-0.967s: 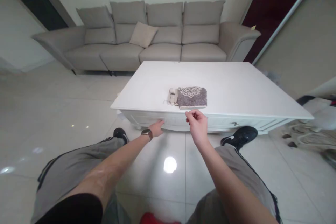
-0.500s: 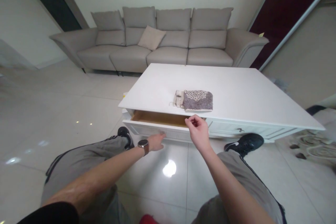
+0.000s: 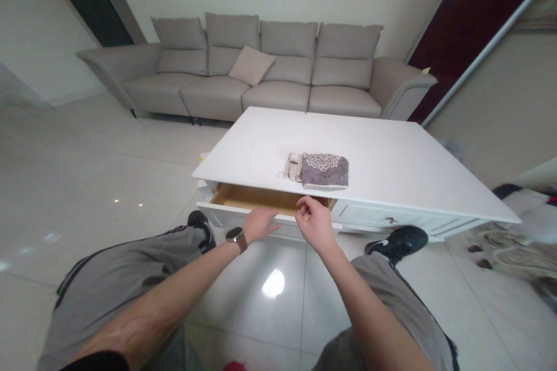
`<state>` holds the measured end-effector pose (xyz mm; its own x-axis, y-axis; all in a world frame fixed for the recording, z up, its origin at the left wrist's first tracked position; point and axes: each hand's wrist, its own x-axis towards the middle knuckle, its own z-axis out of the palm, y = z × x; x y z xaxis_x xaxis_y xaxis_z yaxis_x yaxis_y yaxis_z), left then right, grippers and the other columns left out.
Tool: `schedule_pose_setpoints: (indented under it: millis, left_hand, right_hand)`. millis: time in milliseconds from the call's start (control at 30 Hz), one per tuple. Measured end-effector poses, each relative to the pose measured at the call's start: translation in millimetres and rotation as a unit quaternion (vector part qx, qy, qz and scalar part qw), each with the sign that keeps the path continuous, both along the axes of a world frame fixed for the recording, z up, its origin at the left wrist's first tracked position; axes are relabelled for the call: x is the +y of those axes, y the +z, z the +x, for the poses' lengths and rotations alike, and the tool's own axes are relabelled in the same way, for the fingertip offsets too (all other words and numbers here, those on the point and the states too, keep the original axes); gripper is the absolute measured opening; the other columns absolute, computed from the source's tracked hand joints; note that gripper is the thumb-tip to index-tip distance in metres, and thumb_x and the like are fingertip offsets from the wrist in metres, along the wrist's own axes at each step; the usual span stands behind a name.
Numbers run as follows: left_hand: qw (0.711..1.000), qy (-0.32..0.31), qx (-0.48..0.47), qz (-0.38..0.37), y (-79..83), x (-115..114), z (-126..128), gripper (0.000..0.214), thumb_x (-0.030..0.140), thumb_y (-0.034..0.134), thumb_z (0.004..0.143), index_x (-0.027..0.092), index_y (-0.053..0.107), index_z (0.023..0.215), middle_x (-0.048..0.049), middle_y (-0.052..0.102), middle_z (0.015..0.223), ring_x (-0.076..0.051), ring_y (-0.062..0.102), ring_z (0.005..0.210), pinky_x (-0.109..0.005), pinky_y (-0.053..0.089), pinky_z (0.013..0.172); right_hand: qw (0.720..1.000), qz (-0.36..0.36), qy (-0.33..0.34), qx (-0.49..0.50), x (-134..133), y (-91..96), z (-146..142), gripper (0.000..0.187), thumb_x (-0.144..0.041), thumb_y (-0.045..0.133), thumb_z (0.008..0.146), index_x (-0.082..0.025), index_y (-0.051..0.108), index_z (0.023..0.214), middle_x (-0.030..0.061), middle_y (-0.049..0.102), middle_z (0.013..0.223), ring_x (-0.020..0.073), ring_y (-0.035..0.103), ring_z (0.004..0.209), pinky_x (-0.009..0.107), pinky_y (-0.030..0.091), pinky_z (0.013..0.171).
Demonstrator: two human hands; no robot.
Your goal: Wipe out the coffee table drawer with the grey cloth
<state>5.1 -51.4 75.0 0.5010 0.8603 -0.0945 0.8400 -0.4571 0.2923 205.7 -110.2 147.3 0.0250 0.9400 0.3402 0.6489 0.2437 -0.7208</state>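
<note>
My left hand (image 3: pixel 259 224), with a watch (image 3: pixel 235 236) on its wrist, is at the top edge of the pulled-out drawer front (image 3: pixel 217 211). Its fingers stretch along that edge and the thumb stands apart, lower down. My right hand (image 3: pixel 314 223) is over the same edge, farther right. Its fingers curve loosely, with a gap between them and the thumb; I see nothing held. Behind both hands, the bare wooden inside of the drawer (image 3: pixel 243 197) shows. A folded grey-brown patterned cloth (image 3: pixel 325 171) lies on the white coffee table (image 3: pixel 369 151) above.
A second, shut drawer with a knob (image 3: pixel 392 220) sits to the right. Beyond the table stands a grey sofa (image 3: pixel 278 93) with a beige cushion (image 3: pixel 251 65). My shoes (image 3: pixel 398 243) flank the drawers. A patterned rug (image 3: pixel 505 249) lies at the far right.
My left hand has risen from the drawer's face to its top edge. The right hand has come down and left, its fingers loosening. The view has shifted slightly.
</note>
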Motion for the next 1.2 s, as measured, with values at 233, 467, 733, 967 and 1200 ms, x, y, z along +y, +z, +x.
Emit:
schedule_pose_setpoints:
  millis: [233,467,733,967,1200]
  left_hand:
    - [0.999,-0.028,0.04,0.014,-4.3,-30.7,-9.7,0.035,0.055,0.052,0.095,0.024,0.069,0.088,-0.0074,0.075,0.091,-0.027,0.069,0.091,-0.032,0.044,0.076]
    - [1.0,-0.003,0.012,0.013,-7.6,-55.9,-10.7,0.034,0.053,0.053,0.095,0.024,0.067,0.087,-0.0076,0.075,0.091,-0.026,0.068,0.092,-0.033,0.043,0.076]
    - [1.0,0.011,0.009,-0.013,0.3,-63.3,-10.8,0.029,0.051,0.058,0.093,0.024,0.069,0.088,-0.0075,0.075,0.093,-0.025,0.068,0.094,-0.032,0.045,0.079]
    - [1.0,0.004,0.018,-0.015,-0.9,-84.4,-15.8,0.027,0.048,0.059,0.093,0.024,0.07,0.087,-0.0085,0.075,0.091,-0.027,0.069,0.09,-0.034,0.045,0.076]
    - [0.999,-0.015,0.023,-0.044,0.8,-111.6,-23.8,0.028,0.049,0.059,0.092,0.025,0.07,0.088,-0.0085,0.076,0.091,-0.025,0.07,0.09,-0.035,0.047,0.076]
  right_hand:
    - [0.996,0.005,0.013,-0.084,-3.0,5.0,-0.1,0.021,-0.013,0.052,0.081,-0.022,0.068,0.09,0.004,0.064,0.082,0.0199,0.06,0.081,0.03,0.042,0.08]
    - [0.994,0.004,0.045,-0.101,-3.4,1.2,1.2,0.017,-0.014,0.052,0.085,-0.023,0.067,0.091,0.0042,0.068,0.087,0.0214,0.059,0.09,0.031,0.043,0.084]
    - [0.985,-0.008,0.066,-0.16,-3.3,-6.7,1.6,0.011,-0.019,0.054,0.088,-0.023,0.064,0.087,0.0055,0.067,0.089,0.0233,0.058,0.093,0.033,0.042,0.086]
    - [0.976,-0.044,0.098,-0.192,-3.3,-10.4,-0.4,0.012,-0.017,0.055,0.086,-0.022,0.066,0.089,0.0054,0.067,0.092,0.0226,0.057,0.095,0.033,0.041,0.086]
    - [0.968,-0.044,0.111,-0.219,-2.5,-13.7,-2.8,0.013,-0.018,0.054,0.087,-0.022,0.067,0.09,0.0061,0.066,0.092,0.0229,0.057,0.094,0.034,0.04,0.085]
